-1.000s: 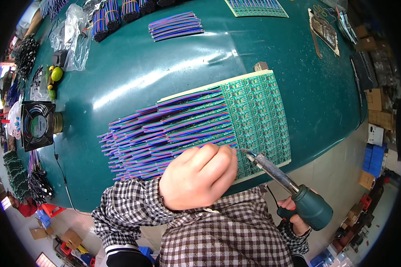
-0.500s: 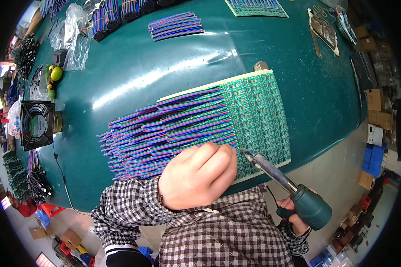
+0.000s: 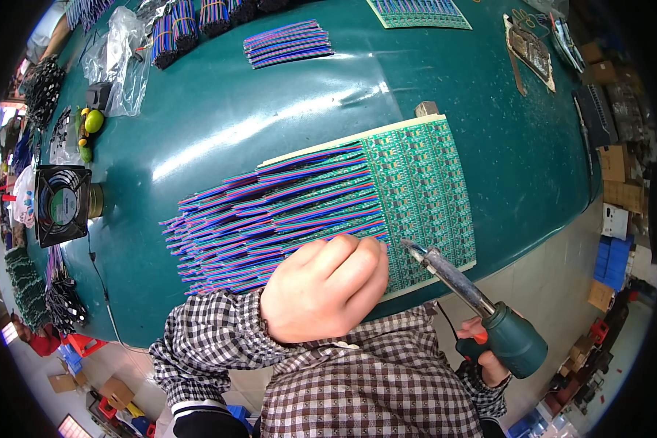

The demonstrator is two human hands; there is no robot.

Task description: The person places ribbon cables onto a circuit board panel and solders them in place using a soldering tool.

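My right hand (image 3: 482, 343) is wrapped round the dark green handle of a soldering iron (image 3: 460, 285). The iron slants up and left, its tip over the green circuit board panel (image 3: 420, 175), a little to the right of my left fingers. My left hand (image 3: 328, 288) is closed in a pinch at the panel's near part, over the ends of the wires; its fingertips and whatever they grip are hidden underneath. Rows of red, blue and green ribbon wires (image 3: 270, 212) run left from the panel and overlap in layers.
On the green table (image 3: 233, 102) lie a loose wire bundle (image 3: 287, 42), another wired panel (image 3: 420, 13) and tied wire bundles (image 3: 185, 22) at the back. A small fan (image 3: 62, 206) stands at left. A worn pad (image 3: 528, 45) lies far right. A small block (image 3: 425, 109) touches the panel's far edge.
The soldering iron has shifted slightly right, its tip drawing away from my left fingers. My left hand stays in nearly the same place, still closed.
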